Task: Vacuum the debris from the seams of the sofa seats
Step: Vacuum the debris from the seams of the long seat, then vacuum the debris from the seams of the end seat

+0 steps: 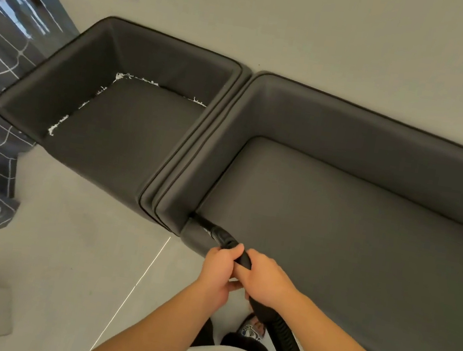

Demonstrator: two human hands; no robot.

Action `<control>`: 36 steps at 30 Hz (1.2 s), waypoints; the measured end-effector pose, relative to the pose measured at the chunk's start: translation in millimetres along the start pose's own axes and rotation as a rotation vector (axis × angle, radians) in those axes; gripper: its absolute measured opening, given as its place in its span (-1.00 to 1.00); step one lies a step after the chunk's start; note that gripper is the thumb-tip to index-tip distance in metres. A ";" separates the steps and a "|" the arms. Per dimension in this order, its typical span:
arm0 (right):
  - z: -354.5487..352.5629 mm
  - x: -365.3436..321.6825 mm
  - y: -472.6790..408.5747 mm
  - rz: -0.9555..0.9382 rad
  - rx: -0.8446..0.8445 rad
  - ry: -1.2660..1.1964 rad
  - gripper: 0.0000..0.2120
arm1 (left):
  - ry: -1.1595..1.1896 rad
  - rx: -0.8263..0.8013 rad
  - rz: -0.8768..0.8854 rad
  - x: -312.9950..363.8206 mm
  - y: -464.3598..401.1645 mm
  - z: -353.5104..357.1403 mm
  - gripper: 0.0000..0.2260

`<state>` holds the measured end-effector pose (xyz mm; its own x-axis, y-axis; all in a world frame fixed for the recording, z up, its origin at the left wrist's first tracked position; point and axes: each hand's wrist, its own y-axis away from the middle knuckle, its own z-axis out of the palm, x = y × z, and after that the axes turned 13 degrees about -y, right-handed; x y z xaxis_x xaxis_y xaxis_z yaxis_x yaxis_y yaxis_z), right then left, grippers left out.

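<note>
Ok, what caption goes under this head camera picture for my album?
Both hands, left and right, hold the vacuum nozzle in the long sofa's seam while white debris lines the armchair.

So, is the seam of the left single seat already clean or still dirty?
Still dirty. White debris lies along the back and left seams of the single seat. The nozzle is at the long sofa's front corner seam instead.

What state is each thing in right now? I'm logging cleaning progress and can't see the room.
Armchair seat seams: white debris lies along the left and back seams.
Long sofa seat seams: no debris visible.
Vacuum nozzle: tip at the front of the long sofa's left seam.
Left hand: grips the nozzle.
Right hand: grips the nozzle.
Vacuum hose: trails down behind the hands.
</note>
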<state>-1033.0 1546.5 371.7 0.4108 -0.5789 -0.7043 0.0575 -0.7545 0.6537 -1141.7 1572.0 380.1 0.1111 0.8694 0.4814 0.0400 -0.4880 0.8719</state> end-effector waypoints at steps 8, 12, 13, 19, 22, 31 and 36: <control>4.8 4.8 10.4 0.009 -0.080 0.010 -0.78 | 0.009 0.031 -0.062 -15.1 6.3 0.1 -0.79; 20.8 5.0 4.7 0.035 -0.077 0.081 -0.67 | 0.027 0.060 -0.096 -16.6 4.7 -9.1 -0.80; 19.9 2.9 5.1 0.041 -0.081 0.088 -0.66 | 0.032 0.059 -0.097 -16.1 5.8 -10.0 -0.81; -29.6 -12.0 28.0 0.080 -0.005 -0.120 -0.78 | -0.052 -0.066 0.036 5.0 21.2 19.5 -0.77; -50.3 -24.3 36.5 0.061 0.205 -0.173 -0.83 | -0.120 -0.134 0.176 27.9 27.2 40.1 -0.78; -18.1 -91.9 32.5 -0.099 0.541 -0.407 -0.89 | -0.292 -0.281 0.406 87.0 43.9 -6.5 -0.74; 60.5 -140.7 8.1 -0.166 0.534 -0.394 -0.94 | -0.392 -0.278 0.503 98.4 26.1 -106.1 -0.74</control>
<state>-1145.3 1603.2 459.3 0.0672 -0.4355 -0.8977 -0.4071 -0.8334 0.3738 -1235.1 1653.1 459.7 0.4024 0.4249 0.8109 -0.3602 -0.7409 0.5669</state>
